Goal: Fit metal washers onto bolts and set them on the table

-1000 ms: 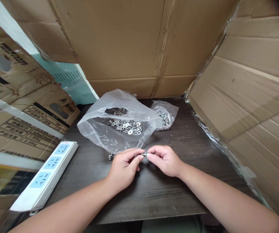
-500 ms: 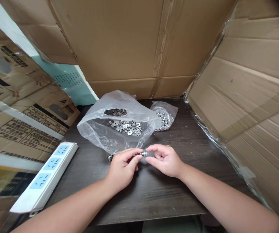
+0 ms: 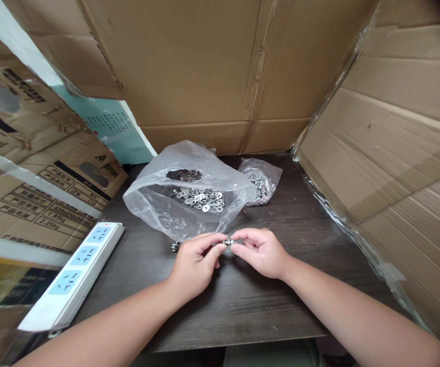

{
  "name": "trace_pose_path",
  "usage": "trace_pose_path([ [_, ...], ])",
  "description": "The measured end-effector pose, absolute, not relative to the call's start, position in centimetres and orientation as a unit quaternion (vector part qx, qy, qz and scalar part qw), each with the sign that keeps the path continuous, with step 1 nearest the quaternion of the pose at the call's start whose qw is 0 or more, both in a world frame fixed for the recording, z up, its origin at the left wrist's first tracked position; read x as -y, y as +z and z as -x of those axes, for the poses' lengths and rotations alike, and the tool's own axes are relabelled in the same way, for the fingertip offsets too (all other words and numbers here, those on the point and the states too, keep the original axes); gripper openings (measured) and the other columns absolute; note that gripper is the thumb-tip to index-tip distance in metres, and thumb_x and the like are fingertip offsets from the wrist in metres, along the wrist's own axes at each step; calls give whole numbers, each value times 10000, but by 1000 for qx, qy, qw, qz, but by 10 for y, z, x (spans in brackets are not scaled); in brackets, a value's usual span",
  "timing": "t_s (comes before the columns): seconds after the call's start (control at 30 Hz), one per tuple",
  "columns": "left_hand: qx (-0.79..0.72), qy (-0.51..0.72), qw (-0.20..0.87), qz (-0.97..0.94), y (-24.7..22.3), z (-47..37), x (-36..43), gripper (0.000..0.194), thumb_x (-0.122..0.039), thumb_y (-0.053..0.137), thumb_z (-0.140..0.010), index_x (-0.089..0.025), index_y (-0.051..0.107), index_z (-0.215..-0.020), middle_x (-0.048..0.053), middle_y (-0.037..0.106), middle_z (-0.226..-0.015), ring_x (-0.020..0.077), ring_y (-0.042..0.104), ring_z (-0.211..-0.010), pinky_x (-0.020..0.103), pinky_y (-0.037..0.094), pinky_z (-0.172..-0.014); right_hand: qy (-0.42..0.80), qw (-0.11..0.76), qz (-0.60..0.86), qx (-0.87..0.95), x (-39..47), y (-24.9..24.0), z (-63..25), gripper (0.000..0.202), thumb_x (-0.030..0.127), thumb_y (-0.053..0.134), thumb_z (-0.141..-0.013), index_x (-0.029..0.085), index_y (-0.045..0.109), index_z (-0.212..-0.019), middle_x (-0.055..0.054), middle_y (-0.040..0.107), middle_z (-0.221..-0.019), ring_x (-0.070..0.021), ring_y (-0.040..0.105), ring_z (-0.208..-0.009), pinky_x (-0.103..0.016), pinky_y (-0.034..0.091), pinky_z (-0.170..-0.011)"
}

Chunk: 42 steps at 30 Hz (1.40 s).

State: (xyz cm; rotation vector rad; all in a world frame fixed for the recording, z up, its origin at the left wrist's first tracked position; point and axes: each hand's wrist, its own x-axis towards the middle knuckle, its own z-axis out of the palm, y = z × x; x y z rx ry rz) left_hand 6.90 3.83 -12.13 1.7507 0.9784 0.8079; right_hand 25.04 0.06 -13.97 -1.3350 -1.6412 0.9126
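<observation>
Thumb and fingers of my left hand (image 3: 197, 257) pinch one end of a small metal bolt (image 3: 228, 243) fitted with a washer and nut. From the right, my right hand (image 3: 260, 252) has its thumb and index finger closed on the bolt's other end, at the nut. Just behind the hands lies an open clear plastic bag (image 3: 158, 214) with many loose washers (image 3: 206, 208) and nuts inside. A smaller clear bag (image 3: 273, 171) of screws sits to its right. Beside my left hand rests a small metal piece (image 3: 174, 247), partly hidden.
The dark wooden table (image 3: 300, 306) has a white power strip (image 3: 44, 311) along its left side. Cardboard walls (image 3: 189, 61) rise at the back, left and right. A pale blue sheet (image 3: 116, 127) stands at the back left.
My right thumb and index finger have closed on the nut end of the bolt; they were slightly apart around it before. The view has shifted slightly.
</observation>
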Motion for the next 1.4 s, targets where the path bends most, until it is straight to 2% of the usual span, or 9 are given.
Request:
trace_pose_path([
  [0.23,-397,333,471,-714,-123,-68,-38,223,-263,580,-794,-110,707,-896,25,647,-639,6,521,-444,78,440,-466,393,370,539,647,-1,-138,-250,435,465,515,-831,67,658,-934,16,375,-517,7,274,-469,-132,229,-460],
  [0.4,-415,324,473,-706,-123,-68,-38,227,-266,588,-790,-121,710,-914,46,693,-784,-14,519,-454,68,442,-481,369,392,528,656,-1,-137,-253,419,449,458,-871,71,625,-806,-42,551,-713,-11,448,-634,-116,376,-607],
  [0.47,-416,325,475,-704,-122,-68,-38,223,-262,585,-790,-121,710,-910,50,698,-815,-19,514,-452,65,439,-478,377,403,532,642,-1,-139,-255,418,466,466,-864,79,617,-912,-26,525,-674,-8,429,-597,-120,363,-577],
  [0.53,-413,328,476,-704,-121,-68,-38,222,-262,583,-791,-117,708,-903,53,699,-824,-20,513,-450,64,437,-475,391,402,531,635,0,-141,-255,458,482,513,-834,78,583,-1039,29,395,-548,4,314,-495,-125,281,-496],
  [0.6,-410,330,476,-704,-121,-68,-39,230,-269,582,-792,-114,707,-905,57,701,-834,-19,515,-450,65,437,-474,386,399,521,648,1,-144,-255,473,466,561,-806,71,567,-1067,71,252,-488,13,210,-456,-133,219,-477],
  [0.67,-411,331,475,-704,-122,-69,-39,236,-275,582,-792,-114,708,-910,61,702,-846,-18,517,-449,68,439,-473,365,404,511,665,1,-145,-255,443,438,584,-795,70,582,-1042,78,221,-481,17,189,-455,-136,211,-487],
  [0.97,-403,326,475,-711,-121,-69,-39,241,-283,572,-798,-117,708,-908,43,691,-813,-26,517,-458,54,429,-477,364,400,531,653,0,-142,-251,433,444,543,-811,49,633,-965,56,266,-473,12,218,-451,-137,206,-469],
  [1.4,-411,319,474,-710,-124,-67,-37,241,-278,576,-794,-120,708,-919,41,685,-822,-27,526,-470,51,436,-491,390,358,538,656,-1,-139,-252,437,479,467,-856,75,634,-864,-9,472,-616,2,350,-545,-126,302,-523],
])
